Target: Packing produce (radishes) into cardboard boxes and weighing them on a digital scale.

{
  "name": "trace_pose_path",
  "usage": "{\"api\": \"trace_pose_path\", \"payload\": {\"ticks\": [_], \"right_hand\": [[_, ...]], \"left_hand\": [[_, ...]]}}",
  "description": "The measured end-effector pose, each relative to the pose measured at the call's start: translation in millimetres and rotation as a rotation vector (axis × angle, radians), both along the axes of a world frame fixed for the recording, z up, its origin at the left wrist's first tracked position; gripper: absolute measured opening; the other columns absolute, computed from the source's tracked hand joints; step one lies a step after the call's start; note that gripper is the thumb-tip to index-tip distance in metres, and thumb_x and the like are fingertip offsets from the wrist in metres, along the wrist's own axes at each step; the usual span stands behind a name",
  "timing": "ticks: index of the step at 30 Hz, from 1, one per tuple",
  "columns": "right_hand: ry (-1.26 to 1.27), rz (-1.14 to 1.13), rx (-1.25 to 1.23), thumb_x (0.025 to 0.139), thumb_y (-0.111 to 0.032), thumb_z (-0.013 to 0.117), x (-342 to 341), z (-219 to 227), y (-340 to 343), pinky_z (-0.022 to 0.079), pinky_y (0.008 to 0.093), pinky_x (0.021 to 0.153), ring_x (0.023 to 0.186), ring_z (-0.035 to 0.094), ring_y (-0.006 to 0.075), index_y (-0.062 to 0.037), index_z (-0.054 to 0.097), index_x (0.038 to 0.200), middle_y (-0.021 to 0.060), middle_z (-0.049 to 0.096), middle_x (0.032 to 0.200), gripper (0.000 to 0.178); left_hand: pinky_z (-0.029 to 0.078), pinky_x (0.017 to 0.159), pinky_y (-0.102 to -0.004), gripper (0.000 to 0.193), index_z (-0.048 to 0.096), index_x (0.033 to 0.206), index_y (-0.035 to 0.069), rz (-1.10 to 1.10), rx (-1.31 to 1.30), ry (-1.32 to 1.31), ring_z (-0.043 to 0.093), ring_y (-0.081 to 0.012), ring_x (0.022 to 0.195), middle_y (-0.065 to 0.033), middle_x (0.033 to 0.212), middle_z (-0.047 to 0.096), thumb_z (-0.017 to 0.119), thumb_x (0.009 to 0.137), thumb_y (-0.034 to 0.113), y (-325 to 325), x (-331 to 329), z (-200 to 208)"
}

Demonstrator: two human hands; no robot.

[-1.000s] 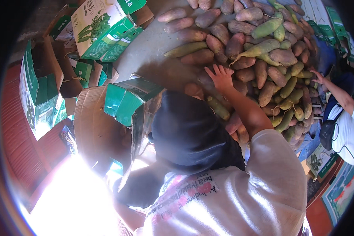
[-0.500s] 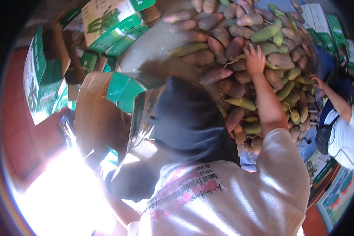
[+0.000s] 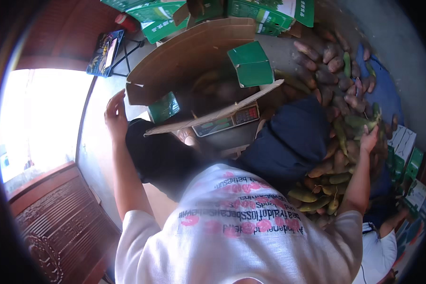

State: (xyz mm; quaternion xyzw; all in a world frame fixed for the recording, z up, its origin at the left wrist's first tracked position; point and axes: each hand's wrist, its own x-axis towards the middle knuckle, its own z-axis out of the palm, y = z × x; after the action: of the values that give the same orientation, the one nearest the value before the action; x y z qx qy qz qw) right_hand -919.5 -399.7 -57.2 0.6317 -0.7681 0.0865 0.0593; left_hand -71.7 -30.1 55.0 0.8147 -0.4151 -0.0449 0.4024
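Observation:
A large open cardboard carton with green flaps stands between my knees. Its inside is dark, with a few elongated vegetables dimly visible. My left hand is raised beside the carton's left corner, fingers loosely bent and apart, with nothing seen in them. Off to my right, my right hand grips a green root vegetable over the heap; the fingers' far side is hidden. Long green and reddish-purple root vegetables make up this heap.
A scale with a lit display shows at the carton's near side. More green and white boxes stand behind it. A small folding stool is at left, above a carved wooden bench. A person in white sits at lower right.
My view has swung left and my body has straightened up. The carton now lies in front of me. My right hand, earlier spread on the heap, has closed on a green root vegetable.

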Motion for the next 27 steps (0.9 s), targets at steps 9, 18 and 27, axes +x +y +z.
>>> {"api": "trace_pose_path", "payload": {"ticks": [9, 18, 27], "right_hand": [[-1.317, 0.603, -0.203, 0.104, -0.011, 0.061, 216.4, 250.8, 20.0, 0.047, 0.0424, 0.112, 0.128, 0.057, 0.0280, 0.0028, 0.049, 0.138, 0.0185, 0.055, 0.140, 0.039], [-0.900, 1.637, 0.436, 0.090, -0.008, 0.075, 572.7, 235.7, 114.9, 0.050, 0.0352, 0.101, 0.115, 0.065, 0.0228, -0.0028, 0.053, 0.134, 0.0115, 0.068, 0.123, 0.049], [0.418, 1.563, 0.728, 0.093, -0.008, 0.064, 720.3, 90.7, 174.7, 0.056, 0.0511, 0.092, 0.113, 0.067, 0.0377, -0.0067, 0.055, 0.131, 0.0170, 0.069, 0.122, 0.039]], "left_hand": [[0.054, 0.093, -0.0334, 0.024, 0.075, 0.116, 0.009, 0.025, -0.066, -0.132, 0.072, -0.0215, 0.103, -0.0076, 0.121, 0.074, 0.060, 0.098, 0.006, 9.6, 0.7, 15.3], [0.053, 0.097, -0.0398, 0.025, 0.073, 0.118, 0.009, -0.057, 0.118, -0.083, 0.068, -0.0350, 0.111, -0.0129, 0.121, 0.072, 0.065, 0.094, 0.007, 43.0, 14.1, 6.6], [0.053, 0.095, -0.0417, 0.022, 0.074, 0.115, 0.006, -0.030, 0.121, -0.024, 0.068, -0.0372, 0.108, -0.0161, 0.118, 0.072, 0.065, 0.095, 0.008, 65.1, 11.3, 26.9]]}}
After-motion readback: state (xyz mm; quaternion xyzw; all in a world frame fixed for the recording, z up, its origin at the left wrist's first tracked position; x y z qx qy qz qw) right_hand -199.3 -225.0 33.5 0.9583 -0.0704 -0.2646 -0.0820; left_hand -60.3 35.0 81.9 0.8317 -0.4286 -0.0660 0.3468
